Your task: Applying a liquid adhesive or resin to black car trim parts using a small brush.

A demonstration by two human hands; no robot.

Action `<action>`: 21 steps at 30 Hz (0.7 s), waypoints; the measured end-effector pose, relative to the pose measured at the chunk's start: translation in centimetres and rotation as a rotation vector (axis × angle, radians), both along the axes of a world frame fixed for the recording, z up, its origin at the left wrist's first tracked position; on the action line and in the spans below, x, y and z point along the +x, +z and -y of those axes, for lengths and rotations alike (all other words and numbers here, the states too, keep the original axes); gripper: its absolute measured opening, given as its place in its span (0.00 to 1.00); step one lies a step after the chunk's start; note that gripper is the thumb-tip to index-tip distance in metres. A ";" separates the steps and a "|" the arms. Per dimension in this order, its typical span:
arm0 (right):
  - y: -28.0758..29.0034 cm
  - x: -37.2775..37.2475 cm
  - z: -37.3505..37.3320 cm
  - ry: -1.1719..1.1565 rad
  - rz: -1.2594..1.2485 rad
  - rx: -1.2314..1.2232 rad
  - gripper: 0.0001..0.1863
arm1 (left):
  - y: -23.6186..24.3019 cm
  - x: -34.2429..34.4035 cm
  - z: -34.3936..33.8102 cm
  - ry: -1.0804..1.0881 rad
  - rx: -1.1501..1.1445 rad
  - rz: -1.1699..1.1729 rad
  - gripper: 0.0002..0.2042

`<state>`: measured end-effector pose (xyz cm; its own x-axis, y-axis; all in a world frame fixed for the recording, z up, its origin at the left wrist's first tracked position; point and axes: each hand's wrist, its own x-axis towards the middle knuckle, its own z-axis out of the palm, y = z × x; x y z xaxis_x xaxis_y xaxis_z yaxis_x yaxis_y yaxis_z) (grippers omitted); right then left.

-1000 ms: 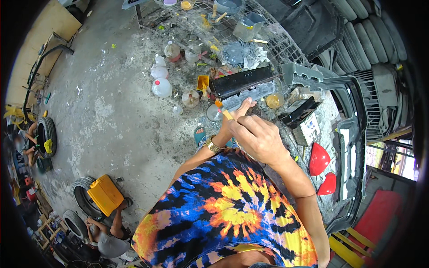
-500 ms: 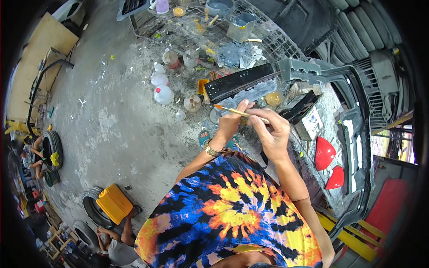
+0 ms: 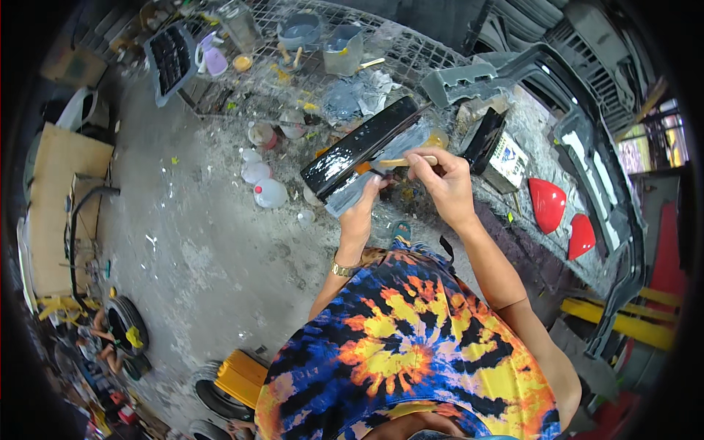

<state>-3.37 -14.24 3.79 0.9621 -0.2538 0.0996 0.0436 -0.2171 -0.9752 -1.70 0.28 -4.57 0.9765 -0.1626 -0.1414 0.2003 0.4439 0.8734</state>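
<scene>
left hand clamped on a black and grey panel, right hand pinching a wooden-handled brush

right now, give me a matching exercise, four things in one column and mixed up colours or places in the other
1. brush
2. long glossy part
3. two rounded pieces
4. spray bottle

A. purple, near the top edge of the picture
B. in the right hand
C. black, held by the left hand
D. red, at the right side of the picture

Pairs: 1-B, 2-C, 3-D, 4-A
</scene>
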 end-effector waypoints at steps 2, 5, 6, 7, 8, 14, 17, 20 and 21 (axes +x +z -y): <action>0.0 0.2 1.0 -0.049 -0.005 -0.022 0.09 | -0.2 0.0 -0.2 -0.031 -0.027 0.025 0.11; 0.0 0.3 2.6 -0.096 -0.006 0.002 0.10 | 0.5 0.1 -0.4 -0.023 -0.081 0.039 0.13; 0.1 0.3 3.2 -0.120 0.003 0.006 0.10 | 0.7 0.0 -0.6 -0.048 -0.077 0.047 0.13; 0.0 0.4 3.8 -0.128 0.016 0.010 0.11 | 0.8 -0.1 -0.8 -0.035 -0.087 0.030 0.14; 0.0 0.3 4.3 -0.137 0.029 0.014 0.11 | 1.0 -0.1 -1.0 -0.021 -0.096 0.012 0.16; 0.9 -0.1 7.0 -0.211 0.003 0.144 0.11 | 1.0 -0.3 -2.3 -0.041 -0.099 0.014 0.17; 0.2 -0.4 9.0 -0.245 -0.013 0.231 0.09 | 1.2 -0.5 -2.8 -0.070 -0.112 -0.041 0.16; 0.4 -0.7 10.0 -0.251 -0.065 0.384 0.10 | 0.4 -0.5 -4.0 -0.040 -0.140 -0.061 0.14; 0.4 -0.8 10.4 -0.243 -0.072 0.427 0.10 | 0.4 -0.5 -4.3 -0.036 -0.151 -0.107 0.14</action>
<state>-4.18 -24.60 4.23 0.8708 -0.4751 -0.1264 -0.0293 0.2065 -0.9780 -2.21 4.55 -4.15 0.9503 -0.2244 -0.2157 0.3069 0.5591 0.7702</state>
